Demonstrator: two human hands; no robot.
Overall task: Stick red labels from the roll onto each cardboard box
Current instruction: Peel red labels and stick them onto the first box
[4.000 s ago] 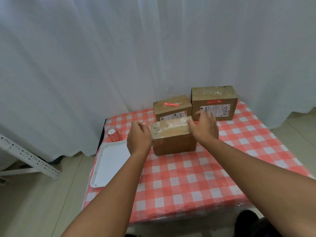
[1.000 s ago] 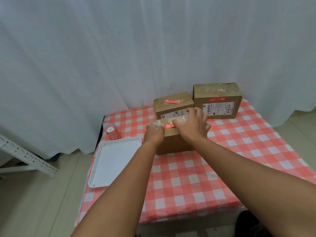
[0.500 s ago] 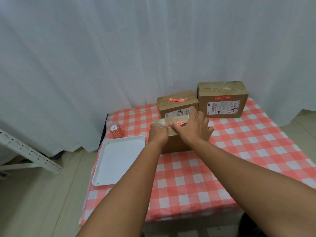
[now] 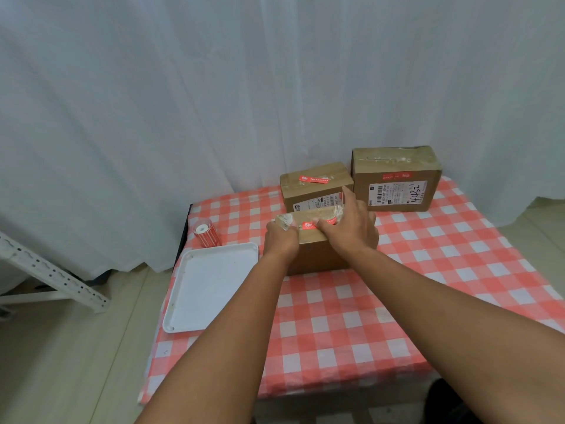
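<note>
Four seconds ago the near box [image 4: 312,249] had a bare taped top, with the left hand [image 4: 279,240] at its 9 o'clock end and the right hand [image 4: 351,229] at its 3 o'clock end. Now a red label [image 4: 308,225] lies across that top. The right hand has moved over the lid, thumb on the label and fingers spread toward 12 o'clock. The left hand has closed in on the box's top corner at 9 o'clock. Over the last second more of the label has come into sight between the two hands.
</note>
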